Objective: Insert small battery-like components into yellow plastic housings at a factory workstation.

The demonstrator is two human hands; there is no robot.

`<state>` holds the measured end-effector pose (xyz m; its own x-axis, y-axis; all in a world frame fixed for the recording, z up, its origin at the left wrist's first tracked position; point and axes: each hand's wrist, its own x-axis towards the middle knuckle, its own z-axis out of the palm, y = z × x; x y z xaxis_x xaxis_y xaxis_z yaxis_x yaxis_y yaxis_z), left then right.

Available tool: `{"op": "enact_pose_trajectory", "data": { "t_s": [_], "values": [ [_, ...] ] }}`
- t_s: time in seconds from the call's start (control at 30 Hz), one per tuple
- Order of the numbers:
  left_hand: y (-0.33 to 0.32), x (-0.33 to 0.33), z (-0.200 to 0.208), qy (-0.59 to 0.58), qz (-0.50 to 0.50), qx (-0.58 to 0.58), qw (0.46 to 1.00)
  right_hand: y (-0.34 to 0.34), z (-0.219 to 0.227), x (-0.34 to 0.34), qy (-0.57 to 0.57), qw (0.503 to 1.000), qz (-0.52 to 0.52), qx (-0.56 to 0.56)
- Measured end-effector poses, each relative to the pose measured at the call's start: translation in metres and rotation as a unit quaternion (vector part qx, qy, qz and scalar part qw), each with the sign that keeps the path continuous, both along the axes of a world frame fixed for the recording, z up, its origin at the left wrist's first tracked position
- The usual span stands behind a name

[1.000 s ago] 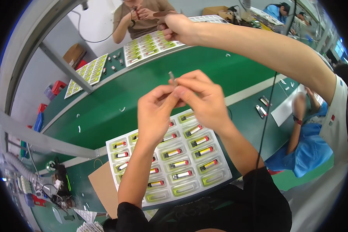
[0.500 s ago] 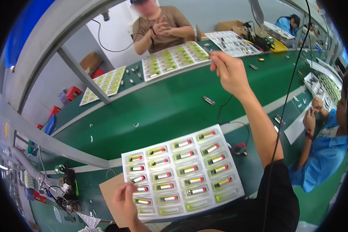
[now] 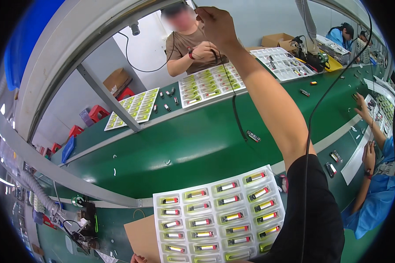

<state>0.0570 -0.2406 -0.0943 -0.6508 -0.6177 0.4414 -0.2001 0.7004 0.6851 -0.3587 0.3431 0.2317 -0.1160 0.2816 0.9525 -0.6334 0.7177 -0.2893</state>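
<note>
My right hand is raised high above the bench at the top of the view, its fingers pinched round a thin greyish piece that I cannot make out. A black cord hangs below that forearm; where its upper end attaches is unclear. Only the fingertips of my left hand show at the bottom edge, beside a brown cardboard sheet. In front of me lies a white moulded tray. Most of its visible cells hold a small battery-like part with a red end; a few at the near side hold none.
Across the green bench a person in brown sits behind more trays. A person in blue works at the right. A grey metal frame crosses the left side. One loose part lies mid-bench.
My right hand has risen and moved left, from over the far tray to the top of the view. My left hand has dropped from the tray's left side to the lower edge. The view has shifted.
</note>
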Motion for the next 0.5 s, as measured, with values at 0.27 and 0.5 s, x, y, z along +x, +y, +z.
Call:
{"op": "enact_pose_trajectory", "data": {
  "t_s": [0.27,0.5],
  "values": [
    [0.018,-0.018,-0.003,0.007,0.05,0.202,0.978,0.017,0.021,-0.038,0.113,0.992,-0.025,0.043],
    [0.005,-0.018,-0.021,0.04,0.023,0.197,0.979,0.007,0.03,-0.042,0.072,0.996,0.048,-0.008]
  ]
}}
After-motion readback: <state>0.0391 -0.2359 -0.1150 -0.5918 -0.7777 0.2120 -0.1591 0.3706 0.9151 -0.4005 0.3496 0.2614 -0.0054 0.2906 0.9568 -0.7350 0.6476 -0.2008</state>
